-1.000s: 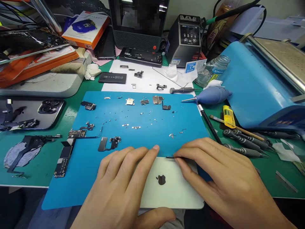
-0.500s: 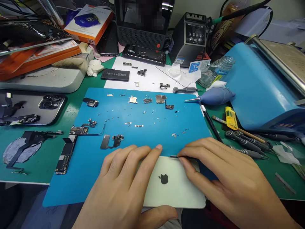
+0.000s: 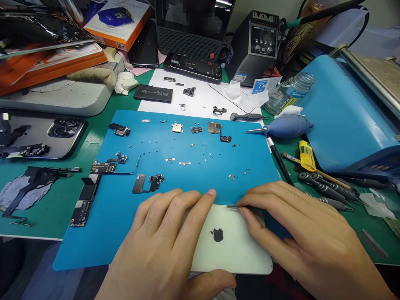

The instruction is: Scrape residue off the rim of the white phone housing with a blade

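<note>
A pale green Apple device back (image 3: pixel 236 250) with a dark logo lies at the near edge of the blue mat (image 3: pixel 187 183). My left hand (image 3: pixel 165 237) spans its left part, thumb along the near edge and index fingertip by the far edge, holding it. Between thumb and index finger, my right hand (image 3: pixel 300 229) pinches a thin dark blade-like strip (image 3: pixel 231 206) against the device's far edge. Most of that strip is hidden by the fingers. The device's left end is under my left hand.
Small screws and phone parts dot the mat, with a logic board (image 3: pixel 86 200) at left. Behind lie a black battery (image 3: pixel 153 93) and a glass jar (image 3: pixel 290 93). At right are a blue air blower (image 3: pixel 287 126), several screwdrivers (image 3: pixel 325 187) and a blue machine (image 3: pixel 343 121).
The whole view has shifted slightly. The right hand and strip have slid a little right along the device's far edge; the left hand keeps its place on the device.
</note>
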A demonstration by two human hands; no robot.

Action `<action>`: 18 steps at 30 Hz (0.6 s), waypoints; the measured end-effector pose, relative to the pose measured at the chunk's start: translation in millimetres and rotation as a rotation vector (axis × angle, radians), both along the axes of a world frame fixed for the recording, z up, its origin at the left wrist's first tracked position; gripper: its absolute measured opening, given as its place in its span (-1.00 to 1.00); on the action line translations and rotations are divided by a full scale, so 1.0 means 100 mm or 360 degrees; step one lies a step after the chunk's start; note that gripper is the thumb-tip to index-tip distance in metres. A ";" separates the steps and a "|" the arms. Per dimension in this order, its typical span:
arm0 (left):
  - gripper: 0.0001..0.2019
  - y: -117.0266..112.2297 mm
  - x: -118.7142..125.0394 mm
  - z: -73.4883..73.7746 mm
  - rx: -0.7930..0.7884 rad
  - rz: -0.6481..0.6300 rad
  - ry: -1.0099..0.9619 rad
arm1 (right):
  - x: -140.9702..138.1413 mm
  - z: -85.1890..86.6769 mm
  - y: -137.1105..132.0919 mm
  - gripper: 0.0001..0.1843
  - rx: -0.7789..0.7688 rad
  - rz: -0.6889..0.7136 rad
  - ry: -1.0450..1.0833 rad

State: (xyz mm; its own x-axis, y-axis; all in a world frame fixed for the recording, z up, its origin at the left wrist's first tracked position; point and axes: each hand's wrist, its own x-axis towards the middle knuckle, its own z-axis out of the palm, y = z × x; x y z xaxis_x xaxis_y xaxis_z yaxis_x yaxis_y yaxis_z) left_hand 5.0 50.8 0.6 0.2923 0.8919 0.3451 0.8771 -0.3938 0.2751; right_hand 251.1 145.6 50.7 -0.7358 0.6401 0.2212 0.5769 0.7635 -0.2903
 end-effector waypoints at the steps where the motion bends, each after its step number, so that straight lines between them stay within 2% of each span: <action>1: -0.20 0.00 0.00 0.00 0.0009 0.0005 -0.0004 | 0.00 0.00 0.00 -0.89 -0.0002 0.0002 -0.0001; 10: -0.23 -0.01 0.00 0.02 0.0003 -0.0011 0.0034 | -0.01 0.04 0.00 -0.84 0.0019 0.0025 -0.0055; 18: -0.23 -0.02 0.01 0.01 -0.0008 -0.0034 0.0036 | 0.00 0.09 0.05 -0.86 -0.0030 0.0165 -0.0088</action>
State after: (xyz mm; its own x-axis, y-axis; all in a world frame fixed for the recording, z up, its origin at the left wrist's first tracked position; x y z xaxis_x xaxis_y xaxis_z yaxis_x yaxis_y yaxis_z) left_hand 6.0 48.3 1.5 0.3192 0.8871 0.3336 0.8744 -0.4114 0.2574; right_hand 250.8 150.5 59.4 -0.8091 0.5635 0.1670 0.5105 0.8146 -0.2753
